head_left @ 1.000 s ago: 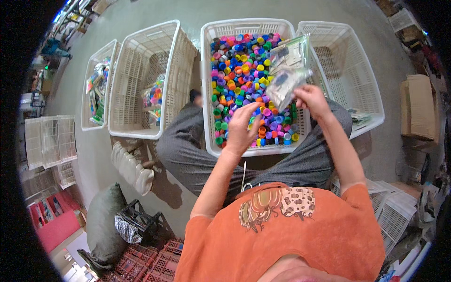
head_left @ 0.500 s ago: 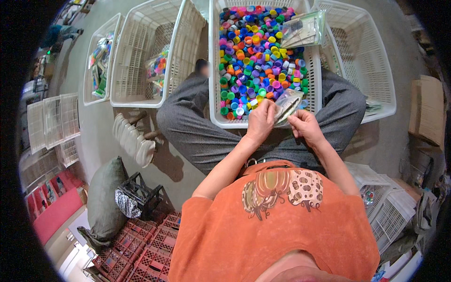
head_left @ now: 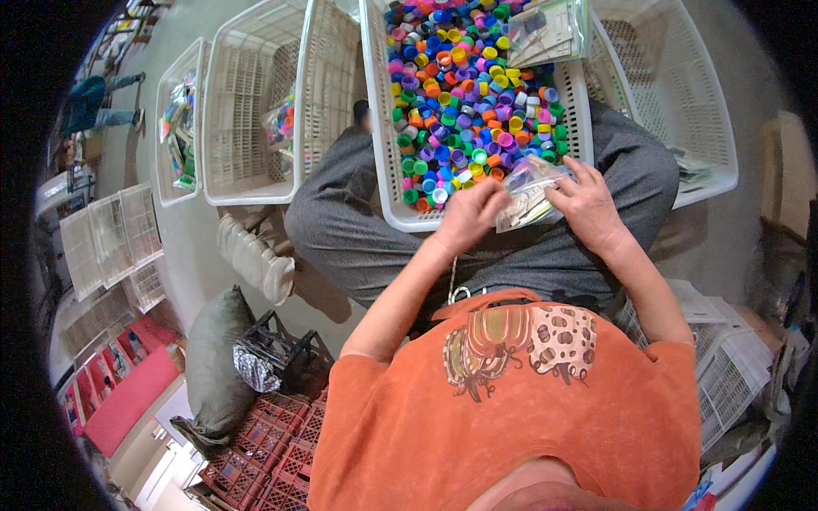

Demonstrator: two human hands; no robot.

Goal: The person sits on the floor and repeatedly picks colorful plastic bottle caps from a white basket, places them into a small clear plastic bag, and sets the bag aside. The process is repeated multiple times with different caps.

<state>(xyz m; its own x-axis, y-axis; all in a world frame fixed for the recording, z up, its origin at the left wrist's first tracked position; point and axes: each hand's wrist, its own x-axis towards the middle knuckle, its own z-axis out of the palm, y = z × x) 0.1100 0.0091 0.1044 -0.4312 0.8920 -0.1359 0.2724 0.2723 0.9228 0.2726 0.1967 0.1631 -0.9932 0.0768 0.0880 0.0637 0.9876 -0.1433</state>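
A clear plastic bag with pale flat pieces inside is stretched between my hands, over the near edge of a white basket. The fingers of my left hand are closed on the bag's left side. On its right side, my right hand grips the bag, with some fingers raised and apart; its thumb is mostly hidden. Many coloured bottle caps fill the basket in front of me. Another filled clear bag lies on the caps at the basket's right side.
White baskets stand left and right; the far-left basket holds colourful packs. By my left knee is a pale stool. Behind it are a grey sack, a black crate and red crates.
My right hand has moved right and raised some fingers. The bag is turned flatter and spread wider, showing its contents. My left hand has shifted slightly left and nearer. The whole view has shifted a little.
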